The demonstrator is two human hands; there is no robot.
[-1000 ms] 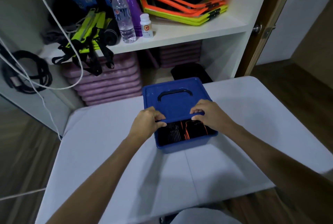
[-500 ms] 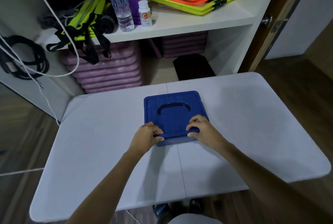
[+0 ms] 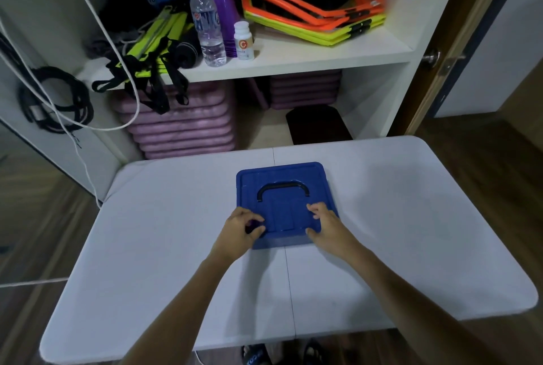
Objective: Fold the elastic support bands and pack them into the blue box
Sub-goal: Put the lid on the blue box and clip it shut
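**Lid on, both hands at near corners**

Left hand (image 3: 239,232) sat at the near-left corner of the blue box (image 3: 283,203), fingers (image 3: 255,219) curled, pinching the lid (image 3: 291,217) edge against the thumb. Box stood mid-bench (image 3: 164,232), closed, black handle (image 3: 282,190) lying flat on top. Right hand (image 3: 329,225) gripped the near-right corner, fingers bent over the lid, thumb at the front edge. Bands not visible.

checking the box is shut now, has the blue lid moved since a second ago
Yes. The blue lid has slid toward the person and now covers the blue box, hiding the bands that showed at its near edge.
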